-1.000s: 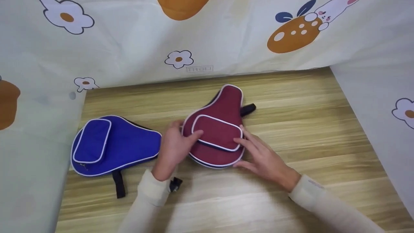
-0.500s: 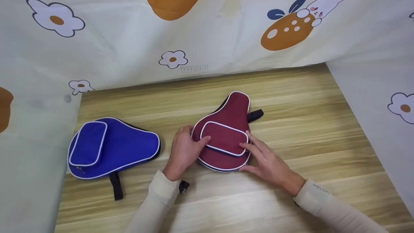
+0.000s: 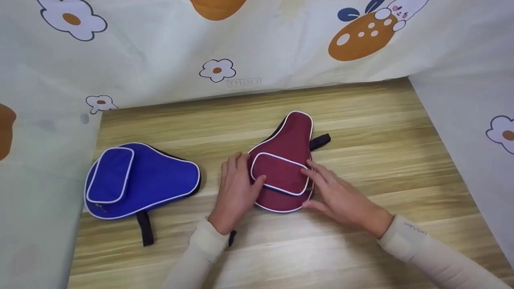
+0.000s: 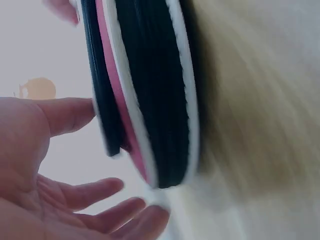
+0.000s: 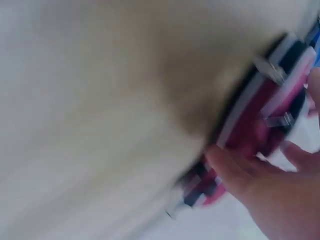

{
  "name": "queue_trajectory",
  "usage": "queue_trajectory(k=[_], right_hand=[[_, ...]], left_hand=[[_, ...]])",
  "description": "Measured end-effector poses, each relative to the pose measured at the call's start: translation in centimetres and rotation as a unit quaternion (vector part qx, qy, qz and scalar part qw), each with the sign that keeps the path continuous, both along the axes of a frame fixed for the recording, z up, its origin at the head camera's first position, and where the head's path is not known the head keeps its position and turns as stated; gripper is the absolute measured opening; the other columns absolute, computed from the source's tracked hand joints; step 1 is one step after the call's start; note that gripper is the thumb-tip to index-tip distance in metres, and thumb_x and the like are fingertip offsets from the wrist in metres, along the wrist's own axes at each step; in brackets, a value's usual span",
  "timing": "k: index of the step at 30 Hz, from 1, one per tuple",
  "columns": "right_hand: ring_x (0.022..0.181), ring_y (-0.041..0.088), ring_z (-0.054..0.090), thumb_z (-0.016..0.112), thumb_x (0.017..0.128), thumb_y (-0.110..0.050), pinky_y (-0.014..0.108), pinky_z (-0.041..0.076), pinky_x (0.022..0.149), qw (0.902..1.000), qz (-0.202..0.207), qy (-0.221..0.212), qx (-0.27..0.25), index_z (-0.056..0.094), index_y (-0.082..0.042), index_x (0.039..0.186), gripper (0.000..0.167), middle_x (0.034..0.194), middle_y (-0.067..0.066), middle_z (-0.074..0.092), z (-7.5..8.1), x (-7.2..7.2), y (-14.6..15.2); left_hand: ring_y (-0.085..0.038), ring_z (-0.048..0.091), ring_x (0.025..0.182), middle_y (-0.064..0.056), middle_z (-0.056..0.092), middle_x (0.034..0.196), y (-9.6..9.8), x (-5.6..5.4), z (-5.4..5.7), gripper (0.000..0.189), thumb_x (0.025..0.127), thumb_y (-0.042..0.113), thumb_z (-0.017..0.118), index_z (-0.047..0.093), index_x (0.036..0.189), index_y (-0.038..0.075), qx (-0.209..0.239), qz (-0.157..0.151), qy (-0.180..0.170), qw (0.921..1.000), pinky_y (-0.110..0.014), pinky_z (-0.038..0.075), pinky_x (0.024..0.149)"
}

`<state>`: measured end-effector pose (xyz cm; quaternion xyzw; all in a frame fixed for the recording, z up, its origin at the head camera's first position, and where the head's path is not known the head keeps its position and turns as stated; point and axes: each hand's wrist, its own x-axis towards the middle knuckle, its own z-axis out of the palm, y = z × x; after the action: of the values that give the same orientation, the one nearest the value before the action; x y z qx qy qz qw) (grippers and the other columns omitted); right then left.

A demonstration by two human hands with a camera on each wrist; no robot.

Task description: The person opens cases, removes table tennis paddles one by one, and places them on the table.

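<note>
A dark red paddle-shaped case [image 3: 297, 132] with white piping and a front pocket [image 3: 281, 172] lies flat, narrow end pointing away. My left hand [image 3: 237, 192] is at its left edge, fingers loosely extended. The left wrist view shows that thumb touching the pocket's edge and the other fingers apart from the case's dark zipped side [image 4: 150, 90]. Along the right edge, my right hand [image 3: 341, 196] rests spread fingers near the pocket corner, thumb by the lower rim. Metal zip pulls [image 5: 277, 120] show in the blurred right wrist view.
A matching blue paddle case [image 3: 156, 176] lies to the left, its black strap [image 3: 145, 228] toward me. The red case's strap [image 3: 320, 141] sticks out to the right. Patterned cloth walls [image 3: 281, 48] enclose the wood-grain surface [image 3: 381, 140] at back and sides.
The red case has slid right and slightly toward me, away from the blue case. My left fingers have come out from its left edge; both hands have shifted right with it.
</note>
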<state>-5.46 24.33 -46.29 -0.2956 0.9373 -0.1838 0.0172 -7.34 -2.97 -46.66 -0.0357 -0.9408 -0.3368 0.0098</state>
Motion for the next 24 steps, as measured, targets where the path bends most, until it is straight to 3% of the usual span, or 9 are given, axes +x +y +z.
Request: queue_trajectory(k=[4, 7, 9, 12, 16, 18, 24], right_hand=[[0.148, 0.041, 0.040, 0.059, 0.099, -0.052, 0.057, 0.038, 0.120, 0.9994, -0.027, -0.018, 0.015, 0.036, -0.006, 0.156, 0.077, 0.163, 0.023, 0.033, 2.3, -3.2, 0.3], [0.147, 0.045, 0.039, 0.055, 0.101, -0.051, 0.059, 0.036, 0.121, 0.9984, -0.047, -0.017, 0.027, 0.034, -0.003, 0.156, 0.075, 0.161, 0.026, 0.034, 3.4, -6.3, 0.4], [0.146, 0.047, 0.039, 0.054, 0.102, -0.051, 0.060, 0.034, 0.122, 0.9976, -0.056, -0.020, 0.035, 0.034, -0.003, 0.156, 0.075, 0.159, 0.028, 0.035, 3.9, -8.4, 0.1], [0.145, 0.047, 0.038, 0.053, 0.103, -0.050, 0.060, 0.032, 0.122, 0.9969, -0.058, -0.022, 0.049, 0.035, -0.003, 0.155, 0.072, 0.157, 0.028, 0.037, 4.2, -11.5, -0.9], [0.143, 0.043, 0.041, 0.052, 0.105, -0.046, 0.059, 0.036, 0.120, 0.9968, -0.039, 0.000, 0.070, 0.042, -0.004, 0.151, 0.064, 0.152, 0.026, 0.044, 3.4, -14.7, -2.5], [0.142, 0.041, 0.043, 0.052, 0.106, -0.043, 0.059, 0.038, 0.118, 0.9961, -0.019, 0.010, 0.086, 0.046, -0.005, 0.149, 0.058, 0.149, 0.023, 0.047, 2.8, -15.7, -3.1], [0.147, 0.040, 0.041, 0.045, 0.109, -0.037, 0.057, 0.038, 0.120, 0.9885, 0.036, -0.006, 0.147, 0.050, -0.007, 0.148, 0.050, 0.151, 0.020, 0.050, 1.7, -16.8, -4.1]], left_hand=[[-0.033, 0.047, 0.129, -0.014, 0.052, 0.143, 1.8, 3.4, 0.3, 0.058, 0.088, 0.034, 0.078, 0.059, 0.136, 0.007, -0.053, -0.059, 0.106, 0.9912, -0.047, 0.046, 0.108], [-0.027, 0.053, 0.114, -0.007, 0.059, 0.124, 3.3, 5.7, -0.2, 0.043, 0.085, 0.036, 0.080, 0.066, 0.118, 0.012, -0.115, -0.111, 0.167, 0.9730, -0.039, 0.051, 0.094], [-0.023, 0.052, 0.100, -0.003, 0.059, 0.107, 4.3, 6.6, -0.9, 0.032, 0.083, 0.035, 0.081, 0.068, 0.105, 0.015, -0.154, -0.140, 0.199, 0.9576, -0.034, 0.050, 0.081], [-0.018, 0.051, 0.088, 0.001, 0.056, 0.093, 5.3, 6.6, -1.8, 0.019, 0.084, 0.031, 0.081, 0.070, 0.093, 0.019, -0.194, -0.183, 0.245, 0.9320, -0.030, 0.046, 0.069], [-0.017, 0.051, 0.086, 0.002, 0.055, 0.092, 6.6, 6.1, -2.4, 0.003, 0.089, 0.020, 0.072, 0.070, 0.091, 0.021, -0.217, -0.231, 0.299, 0.8999, -0.027, 0.041, 0.066], [-0.018, 0.050, 0.087, 0.002, 0.056, 0.094, 7.1, 6.0, -2.5, 0.005, 0.090, 0.017, 0.068, 0.070, 0.093, 0.022, -0.230, -0.243, 0.315, 0.8884, -0.026, 0.040, 0.066], [-0.018, 0.048, 0.088, 0.003, 0.056, 0.098, 7.8, 5.7, -2.6, 0.014, 0.094, 0.021, 0.063, 0.071, 0.104, 0.025, -0.281, -0.239, 0.312, 0.8755, -0.027, 0.038, 0.067]])
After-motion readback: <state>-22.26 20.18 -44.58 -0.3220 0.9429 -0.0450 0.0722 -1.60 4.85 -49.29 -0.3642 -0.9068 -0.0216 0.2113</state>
